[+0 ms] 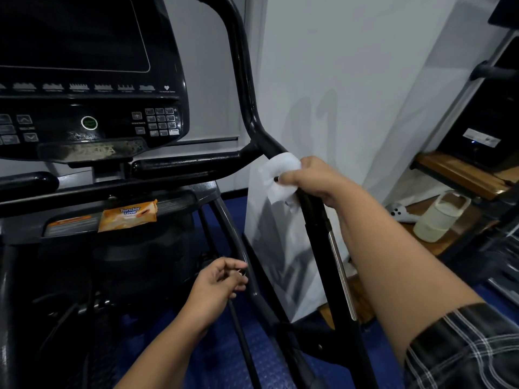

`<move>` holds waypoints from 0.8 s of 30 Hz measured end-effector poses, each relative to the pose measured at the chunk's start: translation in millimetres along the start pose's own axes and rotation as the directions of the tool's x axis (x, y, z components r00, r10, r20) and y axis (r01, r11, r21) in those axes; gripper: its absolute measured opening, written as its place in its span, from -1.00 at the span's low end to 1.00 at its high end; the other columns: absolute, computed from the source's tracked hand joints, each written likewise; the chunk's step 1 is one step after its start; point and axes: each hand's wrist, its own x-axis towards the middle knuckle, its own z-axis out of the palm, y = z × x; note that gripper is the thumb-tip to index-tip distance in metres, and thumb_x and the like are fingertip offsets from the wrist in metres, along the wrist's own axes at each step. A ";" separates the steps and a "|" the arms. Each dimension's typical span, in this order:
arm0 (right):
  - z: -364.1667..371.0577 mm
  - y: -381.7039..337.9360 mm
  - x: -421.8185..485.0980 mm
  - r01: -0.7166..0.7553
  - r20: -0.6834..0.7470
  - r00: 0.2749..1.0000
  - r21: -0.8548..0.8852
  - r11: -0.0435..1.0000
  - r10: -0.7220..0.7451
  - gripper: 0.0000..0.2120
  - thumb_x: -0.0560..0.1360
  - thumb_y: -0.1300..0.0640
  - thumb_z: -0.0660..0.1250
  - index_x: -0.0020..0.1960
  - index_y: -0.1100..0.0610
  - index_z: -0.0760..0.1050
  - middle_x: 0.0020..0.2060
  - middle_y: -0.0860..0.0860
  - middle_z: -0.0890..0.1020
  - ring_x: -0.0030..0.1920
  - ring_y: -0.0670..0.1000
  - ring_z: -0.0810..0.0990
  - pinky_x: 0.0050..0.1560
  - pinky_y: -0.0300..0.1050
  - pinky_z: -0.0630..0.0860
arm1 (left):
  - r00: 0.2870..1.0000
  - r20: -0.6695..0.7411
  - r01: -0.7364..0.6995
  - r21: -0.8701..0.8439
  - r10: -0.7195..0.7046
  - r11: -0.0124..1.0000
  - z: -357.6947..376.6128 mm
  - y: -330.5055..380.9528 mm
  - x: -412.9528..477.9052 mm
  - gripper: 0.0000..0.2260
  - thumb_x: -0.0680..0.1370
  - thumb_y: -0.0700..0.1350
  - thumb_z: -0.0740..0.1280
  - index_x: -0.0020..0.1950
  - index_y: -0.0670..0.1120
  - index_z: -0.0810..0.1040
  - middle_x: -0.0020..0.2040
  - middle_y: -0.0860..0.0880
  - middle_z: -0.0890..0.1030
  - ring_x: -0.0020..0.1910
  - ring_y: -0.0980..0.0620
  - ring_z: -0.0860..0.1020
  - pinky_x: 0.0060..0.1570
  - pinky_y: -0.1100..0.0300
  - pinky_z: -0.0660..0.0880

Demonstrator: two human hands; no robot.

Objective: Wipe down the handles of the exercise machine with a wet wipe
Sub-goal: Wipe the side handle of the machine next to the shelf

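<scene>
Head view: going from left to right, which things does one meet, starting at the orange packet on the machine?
orange packet → left hand → white wet wipe → right hand → pale jug

One view: wide-angle, worn on your head, facing forward and down. It sits close to the console (92, 51) and right-side handle (243, 80).

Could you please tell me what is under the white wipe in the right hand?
The wet wipe is wrapped round the machine's black handle, gripped by the right hand. The stretch of handle beneath is covered and cannot be seen.
</scene>
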 end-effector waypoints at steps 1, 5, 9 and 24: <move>-4.3 2.4 -2.9 -0.022 0.086 0.996 0.118 0.993 0.012 -0.65 0.42 0.18 0.41 0.11 0.36 0.47 -0.28 0.22 0.66 -0.34 0.18 0.67 -0.24 0.11 0.65 | 1.000 0.004 0.004 0.000 -0.004 1.000 0.3 0.1 -1.5 -0.85 0.57 -0.32 0.30 0.03 -0.12 0.61 -0.22 -0.05 0.66 -0.23 0.04 0.62 -0.22 0.23 0.48; -9.4 20.4 -10.1 -0.025 0.190 0.982 0.224 0.974 -0.018 -0.62 0.51 0.06 0.38 0.18 0.33 0.49 -0.14 0.26 0.68 -0.13 0.28 0.69 0.10 0.33 0.53 | 0.999 0.020 0.026 0.012 -0.026 1.000 -1.8 -2.7 -7.1 -0.85 0.58 -0.31 0.29 0.03 -0.11 0.61 -0.22 -0.04 0.66 -0.23 0.05 0.63 -0.19 0.21 0.47; -8.6 42.6 -20.8 -0.027 0.188 0.982 0.271 0.962 -0.025 -0.65 0.52 0.01 0.37 0.14 0.28 0.54 -0.08 0.30 0.69 -0.13 0.21 0.67 -0.24 -0.04 0.58 | 0.999 0.010 0.031 0.015 -0.031 0.999 -6.9 0.6 -9.3 -0.85 0.58 -0.30 0.29 0.04 -0.11 0.60 -0.20 -0.06 0.67 -0.24 0.07 0.62 -0.20 0.21 0.48; 7.1 68.1 -50.5 -0.113 -0.148 0.986 -0.230 0.967 0.080 -0.63 0.38 -0.01 0.48 0.05 0.15 0.46 -0.04 0.04 0.59 -0.03 0.07 0.60 -0.02 0.04 0.59 | 0.999 0.046 0.016 0.044 -0.018 0.999 -13.2 17.6 -0.1 -0.83 0.60 -0.32 0.26 0.04 -0.10 0.60 -0.24 -0.01 0.67 -0.26 0.09 0.62 -0.19 0.20 0.46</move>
